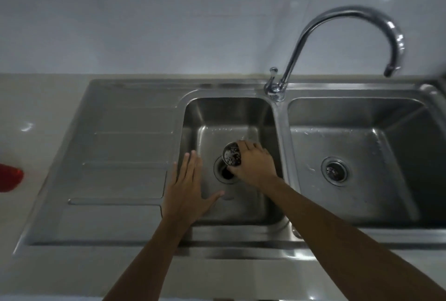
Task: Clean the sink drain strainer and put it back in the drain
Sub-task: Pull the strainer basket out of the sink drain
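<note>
We hold the strainer [232, 155] in our right hand [253, 165], with the fingers closed around its rim, just above the open drain [224, 171] of the left basin [193, 117]. The strainer is tilted, so its perforated face looks up toward us, and we see dark bits on it; we cannot tell if this is dirt or only the holes and wet spots. We think it is held low and over the hole so that drops and loose dirt fall into the basin and not on the tabletop [29, 107]. Our left hand [188, 189] is spread flat with the fingers apart and holds nothing; it hovers at the left edge of the basin, probably for balance while we lean over. The tap [337, 25] is turned toward the right basin [362, 132], which has its own strainer in place, and we see no running water. So the cleaning seems not finished, and for a rinse the tap or the strainer would need to move. A red object [9, 176] lies at the far left, partly out of view.
</note>
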{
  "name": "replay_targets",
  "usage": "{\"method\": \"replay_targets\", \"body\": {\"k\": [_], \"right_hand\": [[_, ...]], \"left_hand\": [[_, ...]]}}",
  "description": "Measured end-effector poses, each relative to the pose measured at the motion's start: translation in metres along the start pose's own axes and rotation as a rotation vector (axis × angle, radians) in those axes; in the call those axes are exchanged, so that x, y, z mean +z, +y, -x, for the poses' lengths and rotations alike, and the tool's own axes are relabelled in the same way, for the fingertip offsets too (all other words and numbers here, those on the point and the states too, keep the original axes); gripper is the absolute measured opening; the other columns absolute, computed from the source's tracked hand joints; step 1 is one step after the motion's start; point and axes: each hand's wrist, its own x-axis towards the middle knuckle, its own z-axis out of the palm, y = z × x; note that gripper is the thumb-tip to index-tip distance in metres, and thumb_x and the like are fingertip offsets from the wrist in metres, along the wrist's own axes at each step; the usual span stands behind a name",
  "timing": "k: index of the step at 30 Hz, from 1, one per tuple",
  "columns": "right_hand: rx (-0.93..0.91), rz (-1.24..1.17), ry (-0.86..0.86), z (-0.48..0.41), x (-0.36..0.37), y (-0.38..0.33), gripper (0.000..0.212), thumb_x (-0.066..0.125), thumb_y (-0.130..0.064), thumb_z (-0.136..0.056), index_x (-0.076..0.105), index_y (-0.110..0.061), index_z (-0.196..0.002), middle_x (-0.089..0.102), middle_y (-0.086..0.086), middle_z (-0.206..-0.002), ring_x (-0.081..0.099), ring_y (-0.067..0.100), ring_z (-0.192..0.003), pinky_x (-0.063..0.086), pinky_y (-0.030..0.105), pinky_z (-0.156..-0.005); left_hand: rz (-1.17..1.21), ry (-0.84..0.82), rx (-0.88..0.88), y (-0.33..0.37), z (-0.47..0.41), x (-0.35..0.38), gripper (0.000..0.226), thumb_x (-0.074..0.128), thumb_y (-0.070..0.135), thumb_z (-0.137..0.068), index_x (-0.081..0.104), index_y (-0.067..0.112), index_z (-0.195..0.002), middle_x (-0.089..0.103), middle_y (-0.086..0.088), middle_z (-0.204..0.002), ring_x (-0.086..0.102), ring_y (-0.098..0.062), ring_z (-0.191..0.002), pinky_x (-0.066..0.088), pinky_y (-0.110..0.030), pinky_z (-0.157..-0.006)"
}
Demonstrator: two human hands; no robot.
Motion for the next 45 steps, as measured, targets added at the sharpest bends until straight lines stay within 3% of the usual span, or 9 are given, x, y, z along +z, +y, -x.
{"method": "replay_targets", "body": {"k": [5, 9, 11, 15, 19, 26, 29, 35, 45], "right_hand": [[0.037, 0.012, 0.136, 0.022, -0.067, 0.021, 0.086, 0.070, -0.061, -0.075, 0.043, -0.017, -0.145, 0.055, 0.004, -0.139, 0.051, 0.029, -0.124, 0.044, 0.042, -0.104], [0.125, 0.029, 0.224, 0.055, -0.108, 0.070, 0.081, 0.073, -0.060, -0.073, 0.048, -0.017, -0.138, 0.060, 0.005, -0.131, 0.055, 0.030, -0.117, 0.048, 0.043, -0.097], [0.198, 0.036, 0.231, 0.075, -0.119, 0.106, 0.080, 0.073, -0.061, -0.073, 0.049, -0.017, -0.136, 0.060, 0.006, -0.129, 0.056, 0.031, -0.115, 0.048, 0.043, -0.095], [0.358, 0.044, 0.130, 0.117, -0.116, 0.180, 0.083, 0.072, -0.066, -0.074, 0.046, -0.019, -0.138, 0.058, 0.005, -0.132, 0.055, 0.029, -0.118, 0.048, 0.041, -0.095], [0.437, 0.077, -0.044, 0.134, -0.090, 0.235, 0.090, 0.071, -0.072, -0.070, 0.047, -0.019, -0.138, 0.061, 0.006, -0.131, 0.055, 0.028, -0.119, 0.047, 0.040, -0.097], [0.359, 0.067, -0.294, 0.108, -0.038, 0.268, 0.093, 0.072, -0.066, -0.073, 0.040, -0.012, -0.142, 0.058, 0.013, -0.136, 0.056, 0.033, -0.124, 0.044, 0.043, -0.102], [0.296, 0.075, -0.344, 0.098, -0.020, 0.271, 0.094, 0.069, -0.064, -0.077, 0.037, -0.008, -0.145, 0.047, 0.015, -0.147, 0.045, 0.035, -0.136, 0.043, 0.045, -0.104], [0.223, 0.109, -0.367, 0.094, 0.002, 0.274, 0.083, 0.072, -0.064, -0.075, 0.044, -0.010, -0.133, 0.056, 0.014, -0.135, 0.051, 0.035, -0.128, 0.044, 0.045, -0.100], [0.236, 0.092, -0.353, 0.095, 0.010, 0.269, 0.084, 0.074, -0.063, -0.073, 0.042, -0.012, -0.131, 0.056, 0.013, -0.134, 0.051, 0.035, -0.126, 0.046, 0.046, -0.098]], "left_hand": [[0.081, 0.048, 0.097, 0.045, -0.006, -0.023, 0.116, 0.030, 0.094, -0.083, 0.025, 0.008, -0.161, 0.015, -0.014, -0.170, 0.014, -0.029, -0.159, 0.016, -0.053, -0.127], [0.109, 0.070, 0.233, 0.110, -0.021, -0.040, 0.113, 0.028, 0.092, -0.086, 0.015, 0.010, -0.163, 0.003, -0.013, -0.173, 0.004, -0.029, -0.160, -0.003, -0.048, -0.128], [0.112, 0.060, 0.302, 0.144, -0.028, -0.043, 0.113, 0.025, 0.092, -0.086, 0.014, 0.011, -0.164, 0.000, -0.012, -0.172, 0.001, -0.028, -0.160, -0.003, -0.049, -0.128], [0.154, 0.046, 0.411, 0.206, -0.034, -0.033, 0.111, 0.027, 0.091, -0.087, 0.024, 0.008, -0.162, 0.011, -0.014, -0.171, 0.008, -0.028, -0.160, 0.012, -0.053, -0.129], [0.093, 0.021, 0.477, 0.246, -0.045, -0.012, 0.109, 0.024, 0.091, -0.088, 0.021, 0.012, -0.163, 0.003, -0.011, -0.173, 0.000, -0.026, -0.160, 0.004, -0.052, -0.129], [0.005, 0.010, 0.443, 0.269, -0.071, 0.006, 0.104, 0.024, 0.089, -0.090, 0.029, 0.013, -0.161, 0.014, -0.013, -0.171, 0.010, -0.027, -0.160, 0.014, -0.054, -0.128], [0.043, 0.063, 0.382, 0.271, -0.066, 0.015, 0.099, 0.033, 0.085, -0.091, 0.039, 0.012, -0.157, 0.023, -0.014, -0.169, 0.020, -0.028, -0.158, 0.021, -0.054, -0.127], [0.042, 0.108, 0.346, 0.273, -0.065, 0.018, 0.095, 0.036, 0.083, -0.091, 0.041, 0.013, -0.156, 0.024, -0.013, -0.169, 0.018, -0.027, -0.158, 0.022, -0.054, -0.126], [0.040, 0.113, 0.333, 0.273, -0.065, 0.019, 0.093, 0.037, 0.081, -0.093, 0.040, 0.013, -0.157, 0.024, -0.013, -0.169, 0.019, -0.027, -0.158, 0.023, -0.054, -0.125]]}}
